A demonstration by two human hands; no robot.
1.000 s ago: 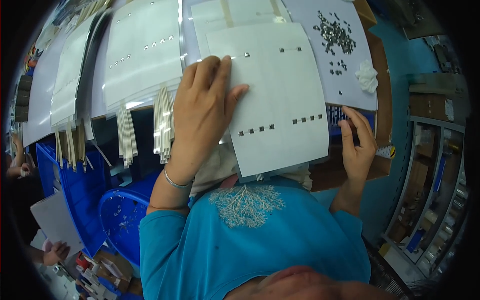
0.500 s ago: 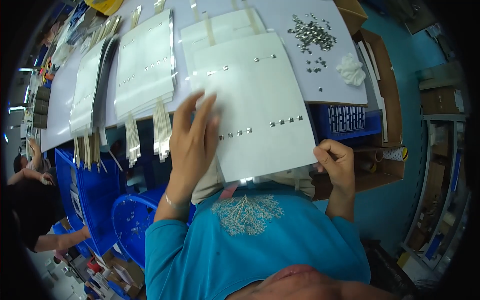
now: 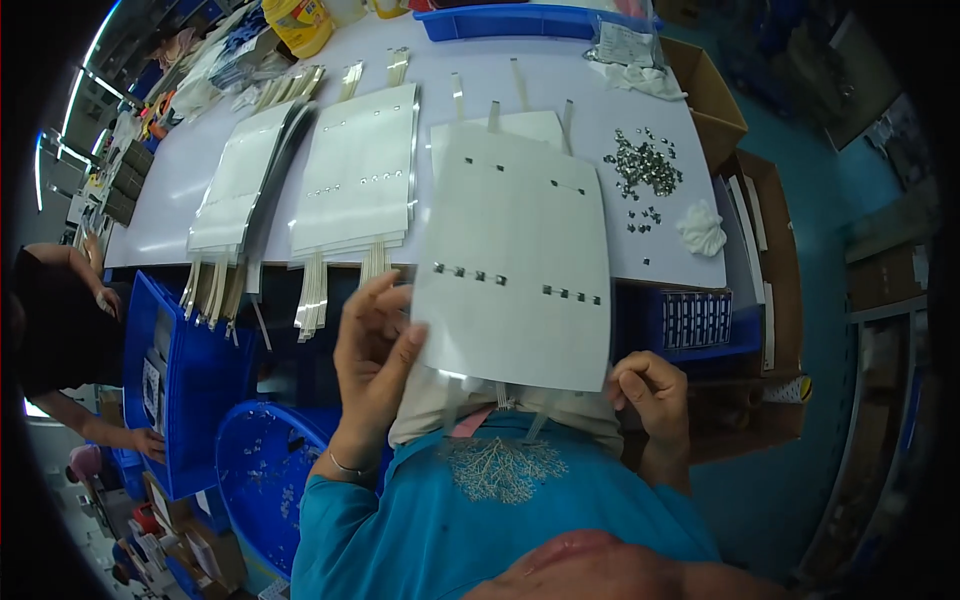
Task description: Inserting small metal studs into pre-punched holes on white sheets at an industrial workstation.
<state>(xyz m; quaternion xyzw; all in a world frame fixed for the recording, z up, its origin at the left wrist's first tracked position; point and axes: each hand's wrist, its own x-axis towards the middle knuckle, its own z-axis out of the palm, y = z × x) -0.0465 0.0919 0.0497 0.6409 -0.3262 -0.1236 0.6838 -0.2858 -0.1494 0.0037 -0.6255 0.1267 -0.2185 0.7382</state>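
Observation:
A flat white sheet (image 3: pixel 515 225) tilts up in front of me, its lower edge above my lap. Small shiny metal pieces sit on it in two rows, and thin flat tails stick out past its upper and lower ends. My left hand (image 3: pixel 375 350) grips the left edge, thumb at the border and fingers curled around beside it. At the lower right corner my right hand (image 3: pixel 652 395) pinches the sheet between thumb and bent fingers. Behind its top lies another white sheet (image 3: pixel 540 125) on the table, mostly hidden.
Left on the table (image 3: pixel 490 60) lie two stacks of similar sheets (image 3: pixel 355 165) with tails over the front edge. To the right are loose metal pieces (image 3: pixel 645 165) and a crumpled white wad (image 3: pixel 702 230). Blue bins (image 3: pixel 185 400) stand lower left; a co-worker's arm (image 3: pixel 85 420) reaches there.
My left hand has moved from over the sheet's face to its left edge. The sheet has tilted and shifted, its right corner still in my right hand. The view takes in more of the table.

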